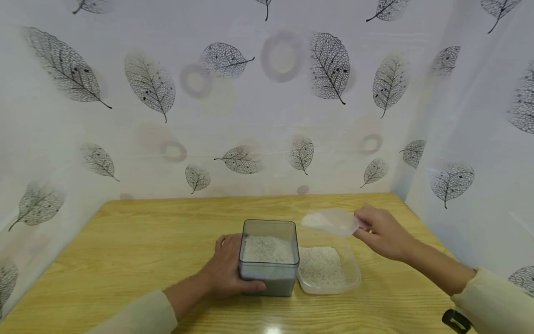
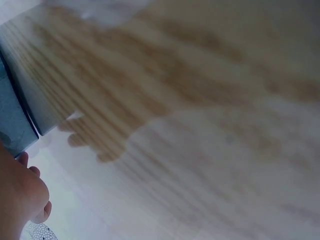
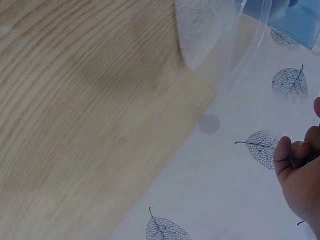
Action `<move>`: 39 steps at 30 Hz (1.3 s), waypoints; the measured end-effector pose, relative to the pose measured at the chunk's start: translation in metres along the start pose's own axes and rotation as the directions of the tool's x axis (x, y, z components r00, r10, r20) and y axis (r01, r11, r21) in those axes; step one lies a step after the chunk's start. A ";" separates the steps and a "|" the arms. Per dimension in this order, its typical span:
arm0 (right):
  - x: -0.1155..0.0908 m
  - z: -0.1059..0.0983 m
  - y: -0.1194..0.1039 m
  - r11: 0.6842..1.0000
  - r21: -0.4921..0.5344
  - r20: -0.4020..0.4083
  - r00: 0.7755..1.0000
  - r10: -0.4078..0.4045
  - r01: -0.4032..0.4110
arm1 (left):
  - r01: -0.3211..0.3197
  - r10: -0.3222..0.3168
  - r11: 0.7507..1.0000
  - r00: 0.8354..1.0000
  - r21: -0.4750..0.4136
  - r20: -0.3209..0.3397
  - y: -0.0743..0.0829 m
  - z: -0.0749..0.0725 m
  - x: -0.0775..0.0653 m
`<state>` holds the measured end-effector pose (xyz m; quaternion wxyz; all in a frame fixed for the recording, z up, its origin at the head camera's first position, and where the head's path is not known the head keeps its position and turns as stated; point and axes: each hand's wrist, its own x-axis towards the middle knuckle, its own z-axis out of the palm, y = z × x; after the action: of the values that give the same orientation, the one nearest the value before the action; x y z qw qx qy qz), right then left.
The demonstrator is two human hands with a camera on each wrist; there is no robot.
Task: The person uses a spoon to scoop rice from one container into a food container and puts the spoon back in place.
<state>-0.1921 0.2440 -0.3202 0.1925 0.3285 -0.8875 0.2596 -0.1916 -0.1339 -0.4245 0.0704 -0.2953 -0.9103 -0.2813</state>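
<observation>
A tall, square, dark-tinted clear container [image 1: 273, 280], with white rice [image 1: 267, 249] inside, stands upright on the table. My left hand [image 1: 225, 269] grips its left side, thumb across the front and fingers behind. Up and to the right, my right hand [image 1: 385, 234] holds a translucent plastic scoop [image 1: 344, 223] by its handle. White grains lie at the scoop's left end, which is above the far side of a shallow clear tub [image 1: 352, 278]. That tub, right beside the container, also has rice in it. In the right wrist view, curled fingers [image 3: 284, 155] show at the right edge.
The wood-grain table [image 1: 167, 232] ends at a pale leaf-print curtain [image 1: 267, 116] along the back and sides. A dark band [image 1: 456, 320] is on the right wrist at the sleeve. Table surface stretches left of the container.
</observation>
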 end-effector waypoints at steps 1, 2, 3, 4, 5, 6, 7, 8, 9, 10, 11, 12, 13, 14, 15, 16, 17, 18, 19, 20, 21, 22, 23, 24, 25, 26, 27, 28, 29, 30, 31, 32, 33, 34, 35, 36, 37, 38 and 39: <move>-0.003 0.000 0.002 1.000 -0.007 0.003 1.000 -0.005 0.005 | 0.001 -0.001 1.000 1.000 0.001 0.000 0.000 0.000 0.000; -0.006 0.001 0.005 1.000 -0.015 0.008 1.000 -0.014 0.014 | 0.001 -0.001 1.000 1.000 0.002 -0.001 0.001 0.000 0.000; -0.008 0.002 0.007 1.000 -0.022 0.015 1.000 -0.022 0.022 | 0.002 -0.002 1.000 1.000 0.002 -0.002 0.001 -0.001 0.000; -0.011 0.003 0.009 0.999 -0.030 0.027 0.999 -0.030 0.031 | 0.003 -0.003 1.000 1.000 0.003 -0.001 0.001 -0.001 -0.001; -0.014 0.004 0.010 0.999 -0.035 0.040 0.998 -0.039 0.040 | 0.003 -0.003 1.000 1.000 0.002 -0.001 0.001 -0.001 -0.001; -0.017 0.005 0.012 0.998 -0.039 0.055 0.998 -0.042 0.044 | 0.003 -0.003 1.000 1.000 0.002 0.000 0.002 -0.001 -0.001; -0.020 0.007 0.013 0.998 -0.036 0.071 0.996 -0.047 0.049 | 0.003 -0.003 1.000 1.000 0.001 0.001 0.002 -0.001 -0.001; -0.022 0.008 0.014 0.998 -0.034 0.087 0.995 -0.057 0.060 | 0.002 -0.002 1.000 1.000 -0.001 0.003 0.002 -0.001 -0.001; -0.024 0.009 0.015 0.997 -0.030 0.103 0.993 -0.063 0.067 | 0.002 -0.002 1.000 1.000 -0.002 0.003 0.002 -0.001 -0.001; -0.026 0.010 0.016 0.997 -0.034 0.123 0.990 -0.071 0.076 | 0.003 -0.003 1.000 1.000 -0.003 0.005 0.002 -0.001 -0.001; -0.027 0.011 0.017 0.996 -0.037 0.140 0.987 -0.080 0.086 | 0.003 -0.003 1.000 1.000 -0.002 0.004 0.002 -0.002 -0.001; -0.028 0.012 0.018 0.994 -0.045 0.160 0.983 -0.088 0.097 | 0.003 -0.003 1.000 1.000 0.000 0.004 0.001 -0.002 -0.001; -0.029 0.013 0.019 0.992 -0.057 0.181 0.978 -0.101 0.113 | 0.003 -0.003 1.000 1.000 0.003 0.004 0.001 -0.002 -0.001; -0.030 0.013 0.021 0.988 -0.075 0.200 0.972 -0.120 0.137 | 0.003 -0.003 1.000 1.000 0.007 0.003 0.001 -0.002 -0.001; -0.030 0.014 0.022 0.983 -0.093 0.217 0.967 -0.133 0.157 | 0.002 -0.002 1.000 1.000 0.011 0.002 0.001 -0.002 -0.001; -0.030 0.014 0.023 0.977 -0.114 0.231 0.961 -0.152 0.182 | 0.001 -0.001 1.000 1.000 0.013 -0.001 0.001 -0.002 -0.001; -0.030 0.015 0.024 0.970 -0.127 0.242 0.955 -0.171 0.206 | -0.002 0.002 1.000 1.000 0.020 -0.005 0.001 -0.002 -0.001; -0.029 0.015 0.025 0.961 -0.146 0.250 0.949 -0.193 0.234 | -0.003 0.004 1.000 1.000 0.021 -0.009 0.001 -0.001 -0.001; -0.029 0.015 0.026 0.950 -0.166 0.254 0.942 -0.219 0.266 | -0.006 0.006 1.000 1.000 0.023 -0.013 0.001 -0.001 0.000; -0.028 0.015 0.026 0.935 -0.187 0.254 0.934 -0.250 0.301 | -0.010 0.010 1.000 1.000 0.026 -0.020 0.000 0.000 0.000; -0.026 0.014 0.026 0.920 -0.208 0.253 0.927 -0.278 0.333 | -0.012 0.013 1.000 1.000 0.029 -0.026 0.000 0.001 0.001; -0.025 0.014 0.027 0.899 -0.233 0.251 0.916 -0.312 0.370 | -0.014 0.014 0.999 0.999 0.030 -0.031 0.000 0.001 0.001; -0.024 0.014 0.027 0.877 -0.257 0.248 0.905 -0.347 0.406 | -0.015 0.016 0.999 0.999 0.032 -0.035 0.000 0.002 0.001; -0.023 0.013 0.027 0.849 -0.287 0.245 0.891 -0.382 0.443 | -0.016 0.017 0.999 0.999 0.033 -0.038 0.001 0.002 0.001; -0.021 0.012 0.027 0.821 -0.313 0.243 0.876 -0.416 0.477 | -0.017 0.019 0.999 0.999 0.035 -0.040 0.001 0.002 0.001; -0.020 0.010 0.027 0.792 -0.340 0.243 0.861 -0.447 0.507 | -0.017 0.018 0.999 0.999 0.035 -0.040 0.001 0.002 0.001; -0.018 0.009 0.026 0.763 -0.368 0.243 0.847 -0.472 0.531 | -0.016 0.017 0.999 0.999 0.035 -0.039 0.001 0.002 0.001; -0.016 0.007 0.026 0.734 -0.395 0.247 0.833 -0.495 0.553 | -0.014 0.016 0.999 0.999 0.035 -0.038 0.001 0.002 0.001; -0.014 0.004 0.026 0.707 -0.419 0.250 0.821 -0.514 0.570 | -0.012 0.014 0.999 0.999 0.038 -0.036 0.001 0.002 0.001; -0.012 0.001 0.026 0.682 -0.442 0.255 0.810 -0.528 0.583 | -0.011 0.012 0.999 0.999 0.039 -0.035 0.001 0.001 0.001; -0.009 -0.002 0.025 0.662 -0.462 0.259 0.803 -0.537 0.591 | -0.008 0.009 0.999 0.999 0.037 -0.032 0.001 0.001 0.001; -0.007 -0.005 0.025 0.646 -0.478 0.262 0.798 -0.542 0.596 | -0.005 0.006 0.999 1.000 0.037 -0.030 0.001 0.001 0.001; -0.004 -0.008 0.024 0.640 -0.488 0.263 0.799 -0.541 0.594 | -0.003 0.004 0.999 1.000 0.038 -0.029 0.001 0.001 0.001; -0.001 -0.010 0.023 0.642 -0.491 0.260 0.802 -0.537 0.589 | -0.002 0.003 0.999 1.000 0.036 -0.028 0.001 0.000 0.001; 0.001 -0.013 0.022 0.654 -0.491 0.250 0.812 -0.527 0.576 | -0.003 0.004 0.999 1.000 0.034 -0.029 0.001 0.000 0.001; 0.004 -0.016 0.020 0.675 -0.486 0.238 0.828 -0.508 0.554 | -0.004 0.005 0.999 1.000 0.032 -0.029 0.001 0.000 0.001; 0.006 -0.018 0.019 0.707 -0.474 0.222 0.848 -0.481 0.525 | -0.007 0.008 0.999 1.000 0.034 -0.030 0.000 0.001 0.001; 0.008 -0.020 0.017 0.744 -0.461 0.206 0.874 -0.441 0.484 | -0.008 0.009 0.999 1.000 0.034 -0.029 0.000 0.001 0.001; 0.010 -0.022 0.014 0.783 -0.443 0.190 0.899 -0.394 0.437 | -0.010 0.011 0.999 1.000 0.035 -0.030 0.000 0.001 0.001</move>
<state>-0.2052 0.2610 -0.3027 0.2805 0.4697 -0.8366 -0.0294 -0.1922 -0.1328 -0.4252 0.0905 -0.2944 -0.9124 -0.2696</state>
